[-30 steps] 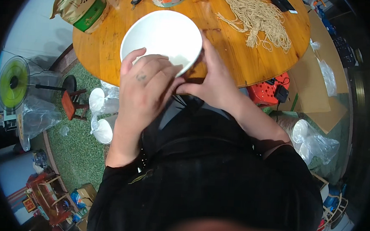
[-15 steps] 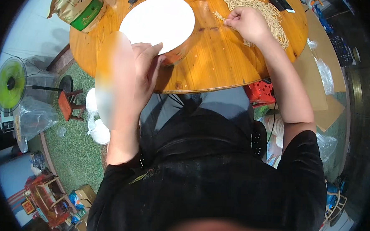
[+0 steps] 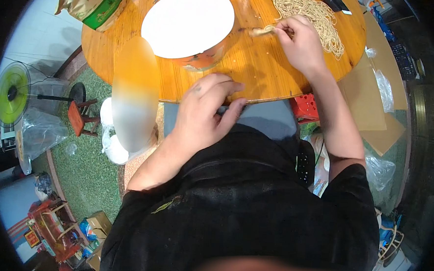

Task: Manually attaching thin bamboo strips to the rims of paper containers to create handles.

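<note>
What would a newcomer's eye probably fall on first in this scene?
Probably the orange bucket with its bright white round top, on the left of the wooden table. Next, the tangled beige cords at its far right, where the right hand pinches a small bunch. The green fan at the far left may follow.

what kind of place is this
Probably a lived-in room, perhaps in a home: it has a wooden table, a standing fan, a small low stool and a speckled green floor.
</note>
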`<act>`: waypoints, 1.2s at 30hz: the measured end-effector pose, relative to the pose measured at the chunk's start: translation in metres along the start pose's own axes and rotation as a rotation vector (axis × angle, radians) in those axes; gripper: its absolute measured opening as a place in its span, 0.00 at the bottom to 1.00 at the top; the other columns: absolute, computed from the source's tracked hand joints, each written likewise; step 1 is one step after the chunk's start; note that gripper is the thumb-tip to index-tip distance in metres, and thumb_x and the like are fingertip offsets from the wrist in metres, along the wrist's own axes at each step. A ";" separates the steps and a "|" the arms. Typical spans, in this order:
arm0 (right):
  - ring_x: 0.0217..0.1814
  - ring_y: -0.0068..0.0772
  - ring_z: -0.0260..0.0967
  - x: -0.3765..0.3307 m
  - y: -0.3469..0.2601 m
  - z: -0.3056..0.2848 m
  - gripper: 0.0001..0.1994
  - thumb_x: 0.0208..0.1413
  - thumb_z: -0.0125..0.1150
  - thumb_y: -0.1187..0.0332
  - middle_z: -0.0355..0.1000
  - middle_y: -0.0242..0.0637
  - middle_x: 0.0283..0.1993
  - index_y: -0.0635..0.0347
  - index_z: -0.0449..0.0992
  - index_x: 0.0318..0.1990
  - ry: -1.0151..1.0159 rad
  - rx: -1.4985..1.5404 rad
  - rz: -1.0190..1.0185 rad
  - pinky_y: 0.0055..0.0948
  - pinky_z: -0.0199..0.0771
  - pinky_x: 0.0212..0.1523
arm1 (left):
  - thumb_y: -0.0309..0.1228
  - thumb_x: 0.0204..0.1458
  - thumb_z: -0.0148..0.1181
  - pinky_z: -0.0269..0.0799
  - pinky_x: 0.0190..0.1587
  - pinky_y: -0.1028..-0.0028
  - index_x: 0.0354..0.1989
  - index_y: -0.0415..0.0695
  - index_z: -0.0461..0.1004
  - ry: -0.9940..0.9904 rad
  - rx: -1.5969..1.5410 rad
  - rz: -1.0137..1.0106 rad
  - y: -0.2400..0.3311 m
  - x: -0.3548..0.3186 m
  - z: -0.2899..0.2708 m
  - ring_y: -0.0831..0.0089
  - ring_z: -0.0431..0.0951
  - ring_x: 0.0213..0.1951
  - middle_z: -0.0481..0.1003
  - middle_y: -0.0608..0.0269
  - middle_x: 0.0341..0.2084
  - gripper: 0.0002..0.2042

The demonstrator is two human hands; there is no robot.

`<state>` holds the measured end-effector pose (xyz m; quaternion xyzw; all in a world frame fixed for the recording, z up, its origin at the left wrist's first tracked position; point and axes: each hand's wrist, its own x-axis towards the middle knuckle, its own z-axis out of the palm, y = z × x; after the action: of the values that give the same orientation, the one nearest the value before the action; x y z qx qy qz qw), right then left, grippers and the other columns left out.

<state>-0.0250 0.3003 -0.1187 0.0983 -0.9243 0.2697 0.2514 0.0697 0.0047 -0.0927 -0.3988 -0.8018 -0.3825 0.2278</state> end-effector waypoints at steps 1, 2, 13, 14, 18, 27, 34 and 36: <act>0.46 0.53 0.78 -0.008 -0.005 -0.001 0.06 0.63 0.67 0.67 0.79 0.43 0.42 0.59 0.85 0.38 -0.004 0.000 0.000 0.47 0.79 0.53 | 0.22 0.54 0.76 0.79 0.41 0.67 0.46 0.39 0.82 -0.043 -0.205 -0.201 0.004 -0.001 0.007 0.62 0.83 0.38 0.81 0.55 0.38 0.12; 0.46 0.47 0.79 -0.016 -0.010 -0.004 0.04 0.61 0.70 0.70 0.79 0.42 0.42 0.61 0.84 0.38 0.036 0.020 -0.032 0.41 0.79 0.52 | 0.22 0.56 0.75 0.78 0.39 0.71 0.46 0.38 0.82 -0.089 -0.411 -0.399 0.007 -0.002 0.013 0.66 0.83 0.36 0.81 0.55 0.38 0.11; 0.44 0.45 0.78 -0.067 -0.062 -0.012 0.06 0.53 0.75 0.74 0.81 0.40 0.41 0.60 0.83 0.36 0.151 0.323 -0.180 0.40 0.75 0.46 | 0.20 0.63 0.70 0.80 0.40 0.75 0.64 0.36 0.75 0.039 -0.444 -0.438 -0.009 0.018 0.053 0.73 0.81 0.36 0.80 0.52 0.48 0.21; 0.45 0.45 0.78 -0.070 -0.068 -0.014 0.06 0.52 0.75 0.74 0.81 0.40 0.41 0.60 0.83 0.36 0.128 0.334 -0.211 0.40 0.75 0.46 | 0.20 0.62 0.70 0.81 0.41 0.73 0.65 0.36 0.75 0.028 -0.428 -0.378 -0.010 0.018 0.054 0.69 0.82 0.37 0.79 0.49 0.52 0.23; 0.42 0.41 0.78 -0.075 -0.077 -0.016 0.06 0.53 0.74 0.78 0.81 0.41 0.43 0.62 0.82 0.37 0.076 0.378 -0.291 0.36 0.77 0.45 | 0.21 0.63 0.68 0.84 0.43 0.68 0.59 0.35 0.81 -0.091 -0.373 -0.357 -0.011 0.014 0.043 0.60 0.87 0.39 0.83 0.47 0.47 0.16; 0.30 0.29 0.75 -0.094 -0.083 -0.003 0.06 0.56 0.75 0.78 0.84 0.40 0.43 0.63 0.82 0.39 -0.061 0.555 -0.116 0.27 0.75 0.31 | 0.23 0.68 0.65 0.85 0.46 0.70 0.53 0.34 0.84 -0.118 -0.516 -0.575 -0.013 -0.020 0.018 0.66 0.90 0.41 0.87 0.52 0.41 0.09; 0.30 0.29 0.75 -0.094 -0.092 0.005 0.06 0.56 0.75 0.78 0.83 0.39 0.40 0.63 0.83 0.39 -0.051 0.569 -0.142 0.28 0.74 0.31 | 0.20 0.68 0.66 0.84 0.47 0.75 0.60 0.33 0.80 0.033 -0.985 -0.738 -0.017 -0.041 0.022 0.78 0.86 0.44 0.87 0.62 0.43 0.13; 0.30 0.30 0.76 -0.095 -0.094 0.005 0.06 0.56 0.75 0.78 0.83 0.39 0.40 0.63 0.83 0.39 -0.064 0.571 -0.132 0.28 0.75 0.31 | 0.21 0.69 0.66 0.83 0.46 0.76 0.58 0.33 0.81 0.034 -0.950 -0.762 -0.015 -0.041 0.024 0.79 0.86 0.43 0.87 0.61 0.42 0.12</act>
<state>0.0835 0.2235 -0.1294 0.2336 -0.8101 0.4986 0.2014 0.0794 -0.0012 -0.1412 -0.1355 -0.6259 -0.7594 -0.1153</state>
